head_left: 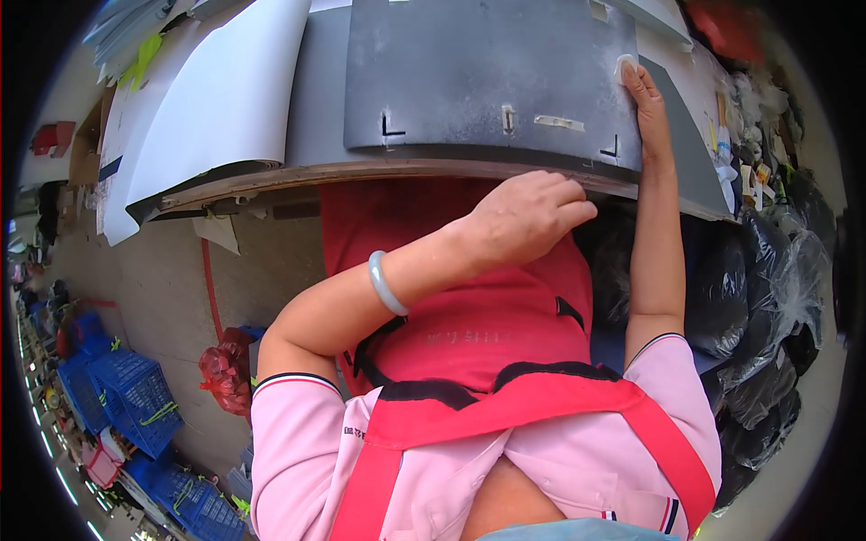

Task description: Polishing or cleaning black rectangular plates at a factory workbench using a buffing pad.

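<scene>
A dark grey sheet (478,63) with white corner marks lies on the work table (316,99). My right hand (645,99) reaches along its right edge and presses a small white lump (625,65) against its far right corner. My left hand (528,216), with a pale green bangle (386,284) on the wrist, curls its fingers at the table's near edge under the sheet; whether it grips anything there is hidden. I wear a pink shirt and a red apron (487,307).
Large white paper sheets (216,99) hang over the table's left end. Black plastic bags (767,298) pile at the right. Blue crates (126,388) and a red bag (225,374) stand on the floor at the lower left.
</scene>
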Demonstrator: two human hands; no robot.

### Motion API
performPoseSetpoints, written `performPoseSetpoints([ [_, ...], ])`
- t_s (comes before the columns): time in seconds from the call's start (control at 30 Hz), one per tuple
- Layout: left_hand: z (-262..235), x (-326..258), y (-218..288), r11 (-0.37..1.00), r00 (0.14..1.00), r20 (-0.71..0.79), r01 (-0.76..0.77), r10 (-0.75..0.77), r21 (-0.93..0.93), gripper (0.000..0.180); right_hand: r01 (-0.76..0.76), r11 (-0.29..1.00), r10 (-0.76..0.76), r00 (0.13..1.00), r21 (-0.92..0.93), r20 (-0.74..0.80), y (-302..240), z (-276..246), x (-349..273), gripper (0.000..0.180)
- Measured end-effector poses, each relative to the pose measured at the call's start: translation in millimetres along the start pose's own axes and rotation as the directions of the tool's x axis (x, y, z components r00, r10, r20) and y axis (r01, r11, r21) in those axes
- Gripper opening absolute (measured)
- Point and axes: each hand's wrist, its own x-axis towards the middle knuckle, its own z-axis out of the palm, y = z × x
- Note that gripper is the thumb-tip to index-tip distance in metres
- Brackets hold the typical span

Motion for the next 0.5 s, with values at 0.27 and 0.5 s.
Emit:
performPoseSetpoints([
  [0.27, -73, -30, -47, 0.886, 0.905, 0.13, 0.355, -0.406, 0.299, 0.019, 0.024, 0.971, -0.011, 0.998, 0.239, -0.058, 28, -8, 22, 0.018],
  [0.5, -91, -21, -55, 0.878, 0.837, 0.266, 0.443, -0.478, 0.182, 0.015, 0.019, 0.981, 0.0, 0.995, 0.192, -0.098, 29, -7, 16, 0.017],
])
